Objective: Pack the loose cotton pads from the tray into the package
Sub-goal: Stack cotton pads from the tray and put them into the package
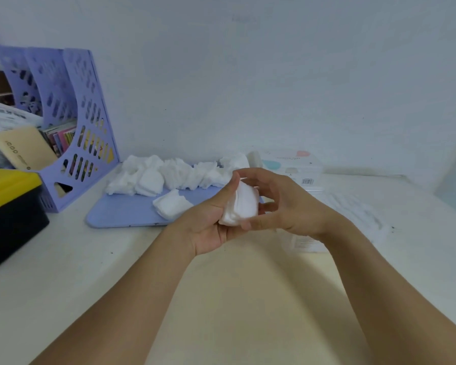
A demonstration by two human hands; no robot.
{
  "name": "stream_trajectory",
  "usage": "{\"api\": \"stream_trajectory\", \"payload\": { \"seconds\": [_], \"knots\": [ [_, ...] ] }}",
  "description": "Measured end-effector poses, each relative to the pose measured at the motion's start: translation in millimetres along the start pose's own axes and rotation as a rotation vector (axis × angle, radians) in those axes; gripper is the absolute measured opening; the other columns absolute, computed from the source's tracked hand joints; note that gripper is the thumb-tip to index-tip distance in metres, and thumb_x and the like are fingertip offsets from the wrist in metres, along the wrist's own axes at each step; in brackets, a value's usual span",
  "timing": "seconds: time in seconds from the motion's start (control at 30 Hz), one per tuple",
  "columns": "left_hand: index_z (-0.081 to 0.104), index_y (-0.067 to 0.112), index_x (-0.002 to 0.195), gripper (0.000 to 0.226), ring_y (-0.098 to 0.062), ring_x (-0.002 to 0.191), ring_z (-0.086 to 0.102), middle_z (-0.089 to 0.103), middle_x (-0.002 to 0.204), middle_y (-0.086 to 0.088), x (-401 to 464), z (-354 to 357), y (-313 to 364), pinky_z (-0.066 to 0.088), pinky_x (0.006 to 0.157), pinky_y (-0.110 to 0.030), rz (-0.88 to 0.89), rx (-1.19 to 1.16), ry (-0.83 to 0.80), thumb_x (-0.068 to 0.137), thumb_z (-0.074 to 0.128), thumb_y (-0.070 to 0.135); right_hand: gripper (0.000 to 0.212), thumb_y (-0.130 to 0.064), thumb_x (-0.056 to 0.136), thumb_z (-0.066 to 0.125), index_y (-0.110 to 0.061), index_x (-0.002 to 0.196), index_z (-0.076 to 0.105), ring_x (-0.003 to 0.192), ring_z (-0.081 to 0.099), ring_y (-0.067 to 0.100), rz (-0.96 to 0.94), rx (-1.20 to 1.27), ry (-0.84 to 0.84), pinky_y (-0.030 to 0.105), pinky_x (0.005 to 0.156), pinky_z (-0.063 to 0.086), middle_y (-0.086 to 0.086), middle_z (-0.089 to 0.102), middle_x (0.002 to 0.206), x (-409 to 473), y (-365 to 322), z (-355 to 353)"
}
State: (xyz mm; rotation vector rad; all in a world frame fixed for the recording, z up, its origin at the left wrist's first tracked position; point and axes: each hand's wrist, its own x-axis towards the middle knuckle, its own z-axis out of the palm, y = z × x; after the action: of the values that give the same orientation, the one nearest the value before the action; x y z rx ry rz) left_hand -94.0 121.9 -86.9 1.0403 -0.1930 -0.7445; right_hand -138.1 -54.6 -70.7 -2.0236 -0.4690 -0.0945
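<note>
Overhead, a pale cream desk (63, 272) runs back to a plain white wall (248, 75); at the left rear stands a lilac file rack (87, 122) with papers and booklets in it, and in front of that a black box with a yellow lid (8, 206); a flat lilac tray (127, 210) lies on the desk near the middle, its far edge heaped with loose white pads (169, 173), and one small pad (170, 204) lies apart from the heap on the bare tray; behind the hands, against the wall, sits a white box (287, 164) with pink and blue marks and a barcode; to the right of the hands a clear package (353, 214) lies flat on the desk, blurred, with white showing through it. Both forearms reach in from the bottom edge and meet above the desk, just in front of the tray's right end; the left hand (211, 225) is cupped palm up around a neat stack of pads (240, 206), thumb raised along its left side; the right hand (282, 204) curls over the stack from the right, fingertips on its top and near edge, so the stack is gripped between both hands, clear of the tray and the package.
</note>
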Motion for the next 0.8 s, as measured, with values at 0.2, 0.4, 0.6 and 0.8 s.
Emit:
{"api": "stream_trajectory", "payload": {
  "seconds": [0.2, 0.4, 0.6, 0.8],
  "knots": [
    [0.065, 0.018, 0.118, 0.052, -0.027, 0.106, 0.073, 0.075, 0.116, -0.009, 5, -1, 0, 0.063, 0.070, -0.030, 0.043, 0.069, 0.029, 0.090, 0.054, 0.059, 0.047, -0.012, 0.093, 0.070, -0.020, 0.138, 0.059, 0.124, 0.061, 0.012, 0.001, 0.108, 0.035, 0.034, 0.094, 0.055, -0.003, 0.066, 0.131, 2, 3, -7],
    [0.065, 0.017, 0.120, 0.053, -0.022, 0.094, 0.075, 0.077, 0.112, -0.006, 11, -1, -3, 0.061, 0.073, -0.033, 0.107, 0.156, 0.095, 0.098, 0.044, 0.060, 0.048, -0.001, 0.086, 0.075, -0.020, 0.128, 0.066, 0.118, 0.063, 0.010, 0.012, 0.070, 0.155, 0.032, 0.095, 0.054, -0.004, 0.069, 0.123, 7, 14, -6],
    [0.065, 0.012, 0.118, 0.053, -0.023, 0.089, 0.076, 0.078, 0.104, -0.007, 13, -3, -4, 0.063, 0.072, -0.035, 0.101, 0.144, 0.115, 0.102, 0.039, 0.056, 0.040, -0.003, 0.087, 0.073, -0.018, 0.123, 0.069, 0.114, 0.065, 0.017, 0.036, 0.003, 0.114, 0.045, 0.102, 0.052, -0.001, 0.071, 0.118, 6, 15, -7],
    [0.065, 0.020, 0.125, 0.054, -0.015, 0.094, 0.075, 0.076, 0.115, -0.002, 10, -3, -5, 0.060, 0.067, -0.031, 0.101, 0.292, 0.114, 0.102, 0.036, 0.059, 0.024, 0.004, 0.095, 0.058, -0.001, 0.118, 0.066, 0.112, 0.067, 0.033, 0.017, 0.248, 0.038, 0.047, 0.102, 0.052, 0.019, 0.070, 0.118, -3, 7, -20]
  ]
}}
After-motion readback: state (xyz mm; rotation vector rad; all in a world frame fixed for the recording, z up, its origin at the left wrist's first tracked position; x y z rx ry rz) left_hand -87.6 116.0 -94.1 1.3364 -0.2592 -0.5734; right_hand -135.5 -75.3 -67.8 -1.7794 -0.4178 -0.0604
